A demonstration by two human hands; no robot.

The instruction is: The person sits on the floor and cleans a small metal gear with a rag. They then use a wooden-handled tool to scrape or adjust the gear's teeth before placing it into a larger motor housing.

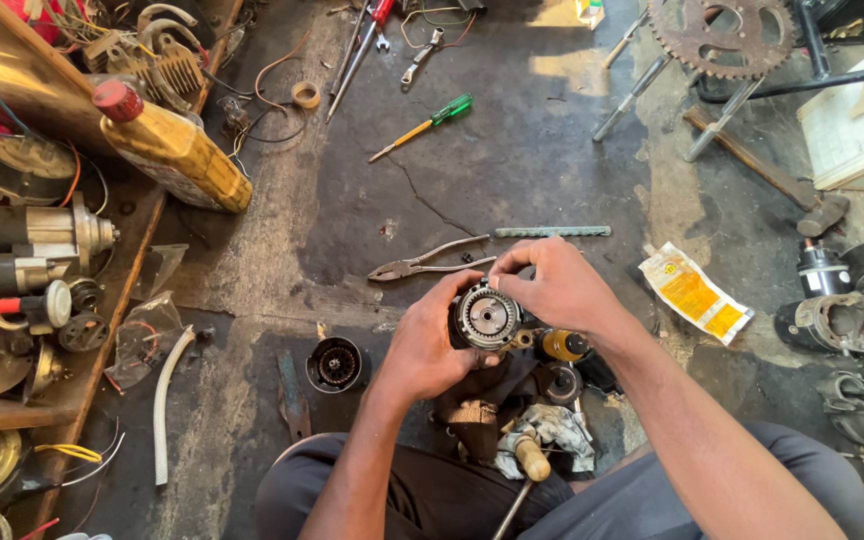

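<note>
My left hand (pixel 427 345) grips a round metal motor part (pixel 488 316) with a toothed inner ring, held above my lap. Fingers of my right hand (pixel 552 285) pinch the top edge of that same part. Just beyond the hands lie pliers (pixel 422 264) and a grey file-like bar (pixel 552 231) on the dark floor. Beneath the hands sit a rag (pixel 542 430), a wooden-handled tool (pixel 530 458) and a yellow-banded cylinder (pixel 562 345).
A black cup-shaped housing (pixel 335 363) stands left of my knee. A green-handled screwdriver (pixel 422 126), a yellow oil bottle (pixel 172 148), a starter motor (pixel 32 245) on a wooden shelf, a sprocket (pixel 720 35), a hammer (pixel 762 172), a yellow packet (pixel 694 292) and more motors (pixel 852 310) surround me.
</note>
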